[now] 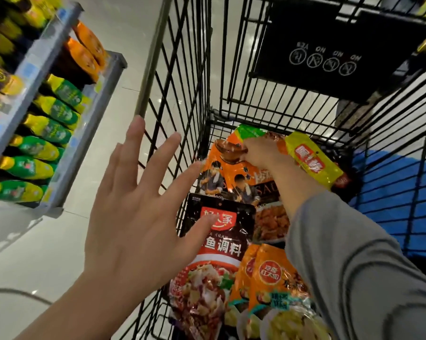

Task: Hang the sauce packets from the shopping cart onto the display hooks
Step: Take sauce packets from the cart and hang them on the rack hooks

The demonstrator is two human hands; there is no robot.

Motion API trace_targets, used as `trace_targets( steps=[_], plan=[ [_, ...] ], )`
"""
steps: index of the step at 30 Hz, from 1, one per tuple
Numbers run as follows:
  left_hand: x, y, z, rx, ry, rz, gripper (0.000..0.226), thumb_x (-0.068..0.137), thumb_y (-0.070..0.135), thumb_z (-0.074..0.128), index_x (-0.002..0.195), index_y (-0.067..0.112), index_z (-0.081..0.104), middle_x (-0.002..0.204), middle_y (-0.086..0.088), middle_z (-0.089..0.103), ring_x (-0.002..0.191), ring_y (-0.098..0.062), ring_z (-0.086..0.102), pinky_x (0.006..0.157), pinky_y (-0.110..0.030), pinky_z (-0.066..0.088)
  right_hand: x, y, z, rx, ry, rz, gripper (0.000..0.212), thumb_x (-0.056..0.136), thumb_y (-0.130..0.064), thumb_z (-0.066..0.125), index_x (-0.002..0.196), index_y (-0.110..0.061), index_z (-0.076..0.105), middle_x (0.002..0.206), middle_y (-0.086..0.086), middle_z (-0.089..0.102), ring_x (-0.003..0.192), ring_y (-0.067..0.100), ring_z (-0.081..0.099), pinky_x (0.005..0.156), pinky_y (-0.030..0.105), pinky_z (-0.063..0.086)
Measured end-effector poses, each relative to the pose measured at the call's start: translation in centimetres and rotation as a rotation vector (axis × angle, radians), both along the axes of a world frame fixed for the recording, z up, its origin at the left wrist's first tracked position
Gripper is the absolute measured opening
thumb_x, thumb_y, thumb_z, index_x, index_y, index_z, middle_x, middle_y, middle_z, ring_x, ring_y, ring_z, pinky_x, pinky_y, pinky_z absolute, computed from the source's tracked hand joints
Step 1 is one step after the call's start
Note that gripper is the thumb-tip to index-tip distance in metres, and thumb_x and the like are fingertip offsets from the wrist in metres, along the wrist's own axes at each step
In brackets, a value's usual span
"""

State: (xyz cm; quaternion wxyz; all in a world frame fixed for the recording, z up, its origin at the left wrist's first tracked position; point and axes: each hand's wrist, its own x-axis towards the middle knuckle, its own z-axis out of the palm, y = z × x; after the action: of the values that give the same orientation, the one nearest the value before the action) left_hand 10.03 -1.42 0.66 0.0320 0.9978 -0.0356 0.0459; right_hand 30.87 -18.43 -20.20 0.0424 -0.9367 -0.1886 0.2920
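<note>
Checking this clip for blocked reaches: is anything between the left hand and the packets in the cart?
Nothing visible blocks it. The left hand is spread open above the cart's near corner, right over the dark red packet. The right hand is already deeper in, gripping an orange packet; the cart is open-topped.

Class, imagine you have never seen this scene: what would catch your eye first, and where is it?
Probably the open left hand, fingers spread, filling the lower middle beside the black wire cart. Next, the right hand deep in the cart, gripping an orange sauce packet among other bright packets. Green-and-yellow bottles line the shelf at far left.
</note>
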Motion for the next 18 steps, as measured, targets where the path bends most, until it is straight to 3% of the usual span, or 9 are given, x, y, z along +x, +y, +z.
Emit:
trace_targets(
  steps=[5,9,12,15,18],
  plan=[
    [0.0,-0.1,0.0,0.009,0.015,0.003,0.060,0.076,0.060,0.058,0.122,0.021,0.063,0.141,-0.011,0.047,0.143,-0.038,0.012,0.107,-0.058,0.027,-2.7,0.7,1.6,0.081,-0.152,0.046,0.016,0.087,-0.031,0.061,0.094,-0.017,0.060,0.086,0.001,0.061,0.085,0.020,0.055,0.081,0.034,0.039],
    [-0.1,-0.2,0.1,0.032,0.011,-0.012,0.062,0.079,0.064,0.052,0.123,0.021,0.062,0.140,-0.011,0.048,0.143,-0.038,0.011,0.109,-0.057,0.024,-4.9,-0.1,1.7,0.076,-0.033,0.074,0.029,0.084,-0.024,0.065,0.108,-0.017,0.051,0.096,0.004,0.062,0.091,0.024,0.059,0.080,0.035,0.048],
    [-0.1,-0.2,0.2,0.042,0.027,-0.007,0.062,0.079,0.064,0.049,0.122,0.021,0.063,0.141,-0.011,0.047,0.143,-0.038,0.010,0.113,-0.054,0.017,-7.5,-1.6,0.8,0.062,-0.049,0.000,0.037,0.089,-0.022,0.059,0.122,-0.014,0.045,0.101,0.008,0.063,0.094,0.028,0.061,0.077,0.036,0.048],
    [-0.1,-0.2,0.3,0.037,0.048,-0.001,0.064,0.078,0.064,0.047,0.123,0.022,0.061,0.143,-0.011,0.045,0.143,-0.037,0.008,0.115,-0.050,0.011,-9.4,-3.1,0.4,0.206,-0.110,-0.181,0.046,0.086,-0.035,0.063,0.124,-0.015,0.046,0.116,0.009,0.060,0.106,0.029,0.057,0.087,0.039,0.045],
    [0.0,-0.2,0.3,0.042,0.064,-0.005,0.064,0.077,0.063,0.048,0.124,0.022,0.061,0.143,-0.011,0.044,0.143,-0.037,0.008,0.113,-0.053,0.015,-12.2,-2.7,0.2,0.136,-0.289,-0.084,0.054,0.079,-0.055,0.061,0.115,-0.015,0.054,0.125,0.010,0.051,0.118,0.029,0.048,0.100,0.047,0.039]
  ],
)
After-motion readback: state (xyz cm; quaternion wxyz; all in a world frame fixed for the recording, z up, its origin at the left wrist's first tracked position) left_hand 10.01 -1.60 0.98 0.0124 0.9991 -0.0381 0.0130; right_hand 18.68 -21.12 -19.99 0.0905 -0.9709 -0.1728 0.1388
